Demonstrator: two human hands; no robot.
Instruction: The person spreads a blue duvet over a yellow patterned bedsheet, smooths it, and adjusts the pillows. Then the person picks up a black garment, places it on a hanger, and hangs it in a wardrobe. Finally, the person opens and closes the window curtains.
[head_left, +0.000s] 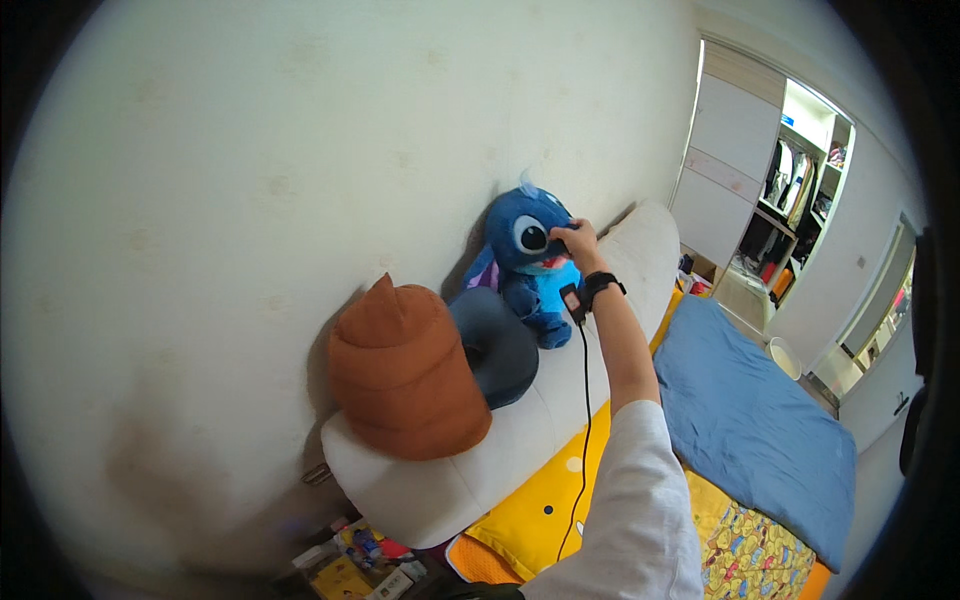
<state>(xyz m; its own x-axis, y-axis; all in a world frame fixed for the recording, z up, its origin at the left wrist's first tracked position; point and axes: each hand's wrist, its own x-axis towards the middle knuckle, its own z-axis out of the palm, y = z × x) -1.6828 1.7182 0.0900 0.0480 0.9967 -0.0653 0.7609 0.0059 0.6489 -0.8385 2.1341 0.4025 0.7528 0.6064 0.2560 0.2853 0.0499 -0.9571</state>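
Note:
My right hand (578, 240) is closed around the nose area of a blue Stitch plush toy (529, 232), its thumb on the face beside the eye. The plush sits upright against the wall on top of a cream padded headboard (551, 397). My wrist wears a black strap with a small black device (573, 303), from which a black cable (587, 420) hangs. Left of the plush, a dark blue-grey ring-shaped neck pillow (504, 352) leans beside a brown swirl-shaped cushion (405, 375). My left hand is out of view.
Below the headboard lie a yellow pillow (551, 499), a blue blanket (742, 405) and patterned yellow bedding (757, 547). A box of small items (352, 566) stands at the lower left. Beyond the bed are an open wardrobe (787, 187), a white bucket (784, 358) and a doorway.

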